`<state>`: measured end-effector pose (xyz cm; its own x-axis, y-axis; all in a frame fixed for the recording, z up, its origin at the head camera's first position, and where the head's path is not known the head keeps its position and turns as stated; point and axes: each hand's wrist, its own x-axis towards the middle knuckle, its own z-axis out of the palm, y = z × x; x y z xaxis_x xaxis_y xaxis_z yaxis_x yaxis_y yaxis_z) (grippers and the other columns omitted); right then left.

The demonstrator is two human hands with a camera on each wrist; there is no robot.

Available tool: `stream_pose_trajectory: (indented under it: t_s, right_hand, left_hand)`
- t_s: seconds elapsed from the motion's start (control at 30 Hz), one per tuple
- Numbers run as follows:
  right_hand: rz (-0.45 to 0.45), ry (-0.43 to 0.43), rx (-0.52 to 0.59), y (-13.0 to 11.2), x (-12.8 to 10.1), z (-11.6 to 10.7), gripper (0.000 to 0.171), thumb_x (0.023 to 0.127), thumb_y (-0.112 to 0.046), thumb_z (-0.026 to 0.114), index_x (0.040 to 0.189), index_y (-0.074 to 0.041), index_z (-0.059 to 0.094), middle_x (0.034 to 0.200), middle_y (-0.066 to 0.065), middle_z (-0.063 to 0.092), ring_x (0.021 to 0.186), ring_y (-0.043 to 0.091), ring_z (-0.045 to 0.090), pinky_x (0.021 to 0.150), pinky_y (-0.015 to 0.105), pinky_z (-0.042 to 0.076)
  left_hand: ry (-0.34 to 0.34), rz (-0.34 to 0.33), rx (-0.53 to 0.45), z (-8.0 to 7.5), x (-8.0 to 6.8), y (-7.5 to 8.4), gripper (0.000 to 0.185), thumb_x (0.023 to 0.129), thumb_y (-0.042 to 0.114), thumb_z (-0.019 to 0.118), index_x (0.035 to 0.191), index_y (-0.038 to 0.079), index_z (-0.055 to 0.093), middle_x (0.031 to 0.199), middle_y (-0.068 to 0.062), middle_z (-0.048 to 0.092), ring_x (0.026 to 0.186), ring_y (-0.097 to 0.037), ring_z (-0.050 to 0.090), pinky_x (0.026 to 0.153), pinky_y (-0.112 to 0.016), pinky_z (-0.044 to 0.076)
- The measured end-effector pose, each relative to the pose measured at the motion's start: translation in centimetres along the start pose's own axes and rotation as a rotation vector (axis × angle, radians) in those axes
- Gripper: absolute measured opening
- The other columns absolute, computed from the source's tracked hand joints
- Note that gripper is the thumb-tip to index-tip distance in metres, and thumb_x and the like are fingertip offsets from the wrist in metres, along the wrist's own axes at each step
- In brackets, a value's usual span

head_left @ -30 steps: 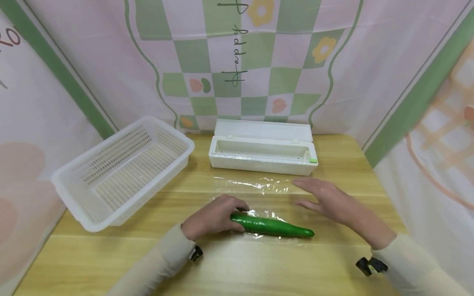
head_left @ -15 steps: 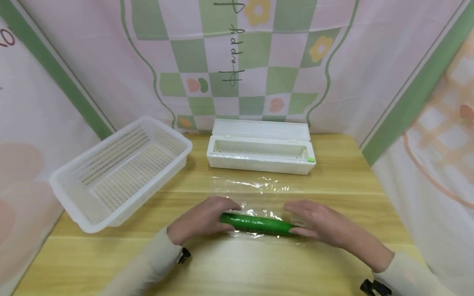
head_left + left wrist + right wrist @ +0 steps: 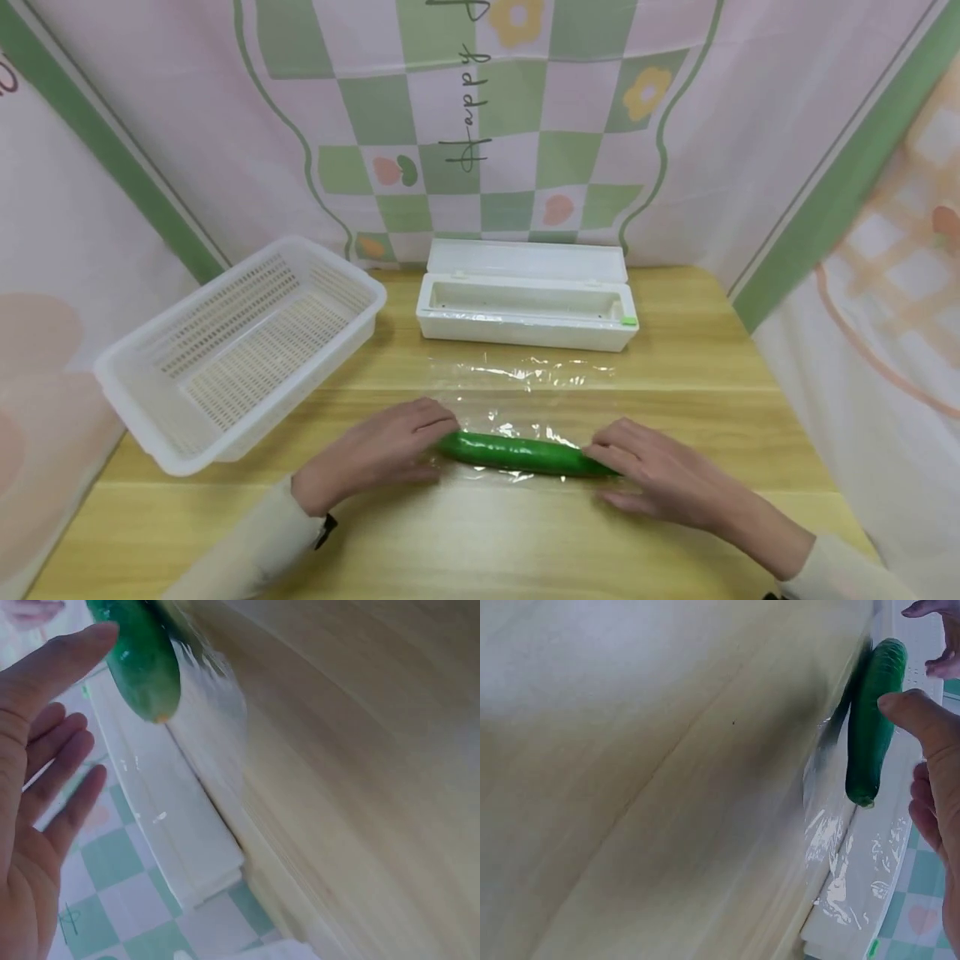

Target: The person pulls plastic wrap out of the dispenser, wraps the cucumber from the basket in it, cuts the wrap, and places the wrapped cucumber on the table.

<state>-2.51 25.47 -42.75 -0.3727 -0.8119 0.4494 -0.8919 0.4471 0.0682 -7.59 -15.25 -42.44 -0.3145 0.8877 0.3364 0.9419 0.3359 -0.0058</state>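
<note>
Both hands sit at the ends of the cucumber (image 3: 517, 454) on the cling film (image 3: 525, 392), left hand (image 3: 375, 454) and right hand (image 3: 652, 475) with fingers relaxed and nearly straight, resting rather than gripping. I'd judge even pressure from both ends keeps the film smooth.

Worktop (image 3: 675, 533): pale wood-look surface, smooth, low sheen, fine straight grain
Cucumber (image 3: 517, 452): deep green skin, glossy, faintly bumpy
Cling film (image 3: 525, 375): clear thin plastic sheet, wrinkled, bright glints, lying on the worktop and under the cucumber
Dispenser box (image 3: 525, 325): white plastic, smooth, matt to satin, small green plastic tab at one end
Basket (image 3: 135, 392): white plastic, perforated walls and floor, slight gloss
Backdrop (image 3: 187, 125): printed cloth, matt, softly creased
</note>
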Motion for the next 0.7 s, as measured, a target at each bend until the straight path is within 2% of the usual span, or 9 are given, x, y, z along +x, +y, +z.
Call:
stream_pose_trajectory:
  t_s: [0.1, 0.17, 0.23, 0.43, 0.57, 0.7]
  right_hand:
    - [-0.084, 0.028, -0.028, -0.1, -0.4, -0.1, 0.044, 0.113, -0.037, 0.041, 0.105, -0.013, 0.076, 0.095, -0.006, 0.072, 0.085, 0.009, 0.066, 0.074, 0.022, 0.059]
    - [-0.138, 0.032, -0.026, -0.1, -0.7, -0.1, 0.040, 0.113, -0.031, 0.041, 0.101, -0.015, 0.075, 0.089, -0.008, 0.071, 0.080, 0.008, 0.065, 0.070, 0.021, 0.058]
    - [-0.165, 0.022, -0.018, -0.1, -1.2, -0.1, 0.036, 0.112, -0.028, 0.043, 0.097, -0.016, 0.074, 0.084, -0.010, 0.069, 0.075, 0.005, 0.063, 0.064, 0.018, 0.056]
    - [-0.226, 0.025, -0.032, 0.1, -2.5, 0.4, 0.031, 0.109, -0.023, 0.048, 0.091, -0.016, 0.073, 0.079, -0.011, 0.065, 0.066, 0.001, 0.058, 0.053, 0.011, 0.048]
    - [-0.215, 0.016, -0.045, 0.3, -3.5, 0.9, 0.038, 0.110, -0.024, 0.043, 0.090, -0.015, 0.074, 0.081, -0.008, 0.070, 0.068, 0.003, 0.064, 0.051, 0.014, 0.049]
    - [-0.201, -0.011, -0.058, 0.4, -4.1, 1.2, 0.045, 0.113, -0.023, 0.037, 0.091, -0.014, 0.076, 0.083, -0.006, 0.074, 0.071, 0.006, 0.069, 0.052, 0.016, 0.052]
  left_hand:
    - [0.045, 0.023, 0.033, 0.0, -0.7, -0.2, 0.038, 0.080, 0.030, 0.092, 0.107, 0.011, 0.074, 0.104, 0.001, 0.076, 0.098, -0.013, 0.071, 0.093, -0.027, 0.061]
    - [0.051, 0.040, 0.054, 0.1, -1.2, -0.3, 0.028, 0.080, 0.028, 0.092, 0.096, 0.014, 0.073, 0.092, 0.005, 0.074, 0.087, -0.010, 0.069, 0.083, -0.023, 0.061]
    - [0.041, 0.050, 0.063, 0.2, -1.8, -0.2, 0.024, 0.080, 0.027, 0.092, 0.091, 0.016, 0.073, 0.087, 0.006, 0.074, 0.083, -0.009, 0.068, 0.079, -0.023, 0.060]
    - [-0.034, 0.040, 0.070, 0.5, -3.0, -0.1, 0.019, 0.080, 0.022, 0.090, 0.089, 0.020, 0.073, 0.086, 0.008, 0.074, 0.083, -0.009, 0.068, 0.079, -0.024, 0.060]
    - [-0.069, 0.021, 0.046, 1.0, -3.2, 0.1, 0.017, 0.081, 0.020, 0.088, 0.091, 0.022, 0.075, 0.090, 0.009, 0.076, 0.084, -0.008, 0.068, 0.079, -0.023, 0.060]
    - [-0.079, 0.039, 0.059, 1.6, -3.2, 0.2, 0.012, 0.084, 0.018, 0.086, 0.087, 0.021, 0.075, 0.090, 0.010, 0.075, 0.083, -0.007, 0.066, 0.075, -0.022, 0.057]
